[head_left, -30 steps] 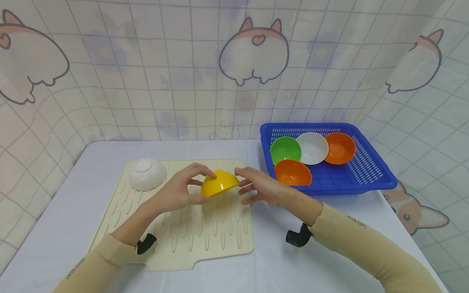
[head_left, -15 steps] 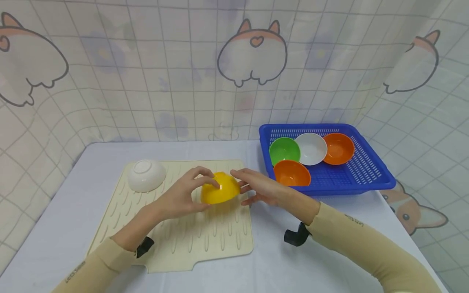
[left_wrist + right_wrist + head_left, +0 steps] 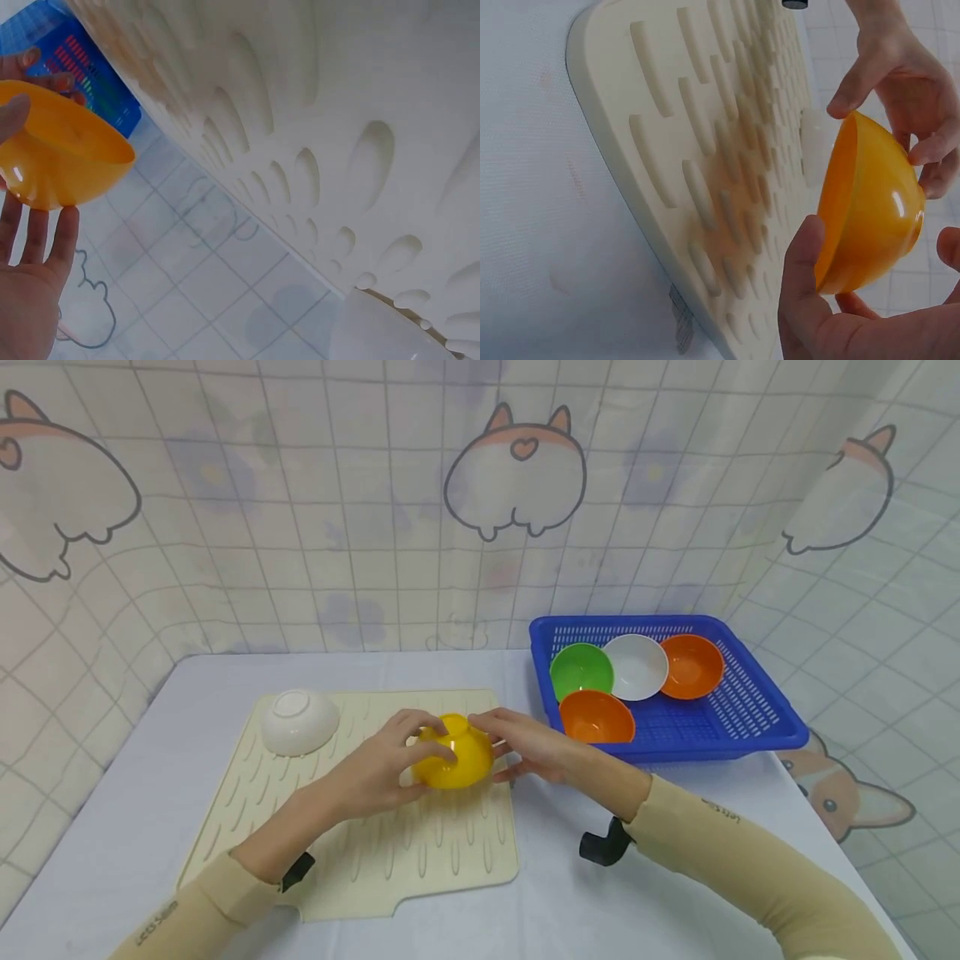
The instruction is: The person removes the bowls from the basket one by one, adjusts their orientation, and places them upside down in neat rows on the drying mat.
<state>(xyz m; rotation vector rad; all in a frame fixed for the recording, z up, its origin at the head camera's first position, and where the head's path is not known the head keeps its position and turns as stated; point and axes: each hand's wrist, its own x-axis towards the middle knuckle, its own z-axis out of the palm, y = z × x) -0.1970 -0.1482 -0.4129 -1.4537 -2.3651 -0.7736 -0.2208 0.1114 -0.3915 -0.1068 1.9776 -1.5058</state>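
A yellow bowl (image 3: 459,762) is held upside down above the right part of the cream ribbed drying mat (image 3: 420,852). My left hand (image 3: 378,768) grips it from the left, thumb at the rim and fingers on the outer wall. From the right, my right hand (image 3: 534,747) holds the bowl's side; in the right wrist view its near digit (image 3: 802,255) lies at the rim and another finger shows behind the bowl. The left wrist view has the bowl (image 3: 67,154) between both hands. A white bowl (image 3: 298,724) sits upside down on the mat's far left corner.
A blue basket (image 3: 780,727) stands to the right, behind my right forearm. Inside are a green bowl (image 3: 582,671), a white bowl (image 3: 637,668) and two orange bowls (image 3: 692,667), all upright. A patterned curtain (image 3: 337,510) hangs behind the white-covered table (image 3: 570,902).
The yellow bowl was tilted with its base turned away; it has levelled out, so its base ring now faces up. My left hand has lowered slightly with it; my right hand stays at its side.
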